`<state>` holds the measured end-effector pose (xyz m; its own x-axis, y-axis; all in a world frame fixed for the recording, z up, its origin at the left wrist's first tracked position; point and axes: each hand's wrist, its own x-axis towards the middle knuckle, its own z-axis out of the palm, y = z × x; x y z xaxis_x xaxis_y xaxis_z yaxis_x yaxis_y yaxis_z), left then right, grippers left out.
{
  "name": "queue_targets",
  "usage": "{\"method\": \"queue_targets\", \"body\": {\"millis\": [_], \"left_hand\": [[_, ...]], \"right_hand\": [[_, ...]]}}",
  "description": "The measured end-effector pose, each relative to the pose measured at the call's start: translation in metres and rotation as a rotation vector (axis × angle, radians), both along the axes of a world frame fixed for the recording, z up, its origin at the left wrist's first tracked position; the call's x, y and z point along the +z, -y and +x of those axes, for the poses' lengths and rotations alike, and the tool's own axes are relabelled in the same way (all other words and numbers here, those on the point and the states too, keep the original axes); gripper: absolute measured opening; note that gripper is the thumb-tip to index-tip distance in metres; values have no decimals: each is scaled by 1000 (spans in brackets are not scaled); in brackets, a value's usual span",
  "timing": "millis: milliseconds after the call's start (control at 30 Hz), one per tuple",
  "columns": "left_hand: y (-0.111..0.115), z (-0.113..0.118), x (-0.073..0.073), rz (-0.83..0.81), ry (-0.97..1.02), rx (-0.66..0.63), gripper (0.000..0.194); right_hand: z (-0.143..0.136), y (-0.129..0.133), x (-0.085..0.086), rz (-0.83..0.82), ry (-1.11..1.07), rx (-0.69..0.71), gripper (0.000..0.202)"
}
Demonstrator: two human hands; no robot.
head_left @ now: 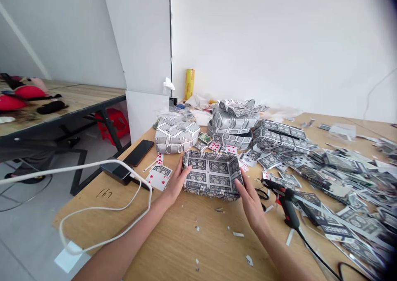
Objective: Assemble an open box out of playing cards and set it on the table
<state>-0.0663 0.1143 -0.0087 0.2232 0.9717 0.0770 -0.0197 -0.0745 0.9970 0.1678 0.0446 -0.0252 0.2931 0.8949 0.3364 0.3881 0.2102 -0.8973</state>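
Note:
An open box made of playing cards (pixel 208 174) is held between my two hands, tilted so that its inside faces me. My left hand (pixel 176 182) grips its left end, thumb over the rim. On the right end my right hand (pixel 248 192) has a like hold. Just right of that hand lies a hot glue gun (pixel 283 200) with a red trigger. The dark handles of scissors (pixel 263 195) show partly behind my right hand. Loose playing cards (pixel 159 177) lie left of the box.
Finished-looking card boxes (pixel 177 136) stand behind, with a stack (pixel 232 122) and a slotted box (pixel 281 136). Many loose cards (pixel 353 215) cover the right side. A phone (pixel 139 153), a black device (pixel 116 171) and a white cable (pixel 150 190) are at left. Paper scraps (pixel 238 234) dot the front.

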Motion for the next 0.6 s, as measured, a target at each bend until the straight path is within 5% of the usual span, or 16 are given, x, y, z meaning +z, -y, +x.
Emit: {"method": "queue_targets", "body": {"millis": [167,267,600], "left_hand": [[15,-3,10,129,62,-116,91],[14,-5,11,170,54,-48,91],[2,-12,-15,81,-30,88,71]], "right_hand": [[-11,13,4,135,-91,-30,63],[-11,13,-3,158,-12,-41,63],[-14,8,-3,172,-25,-52,60]]}}
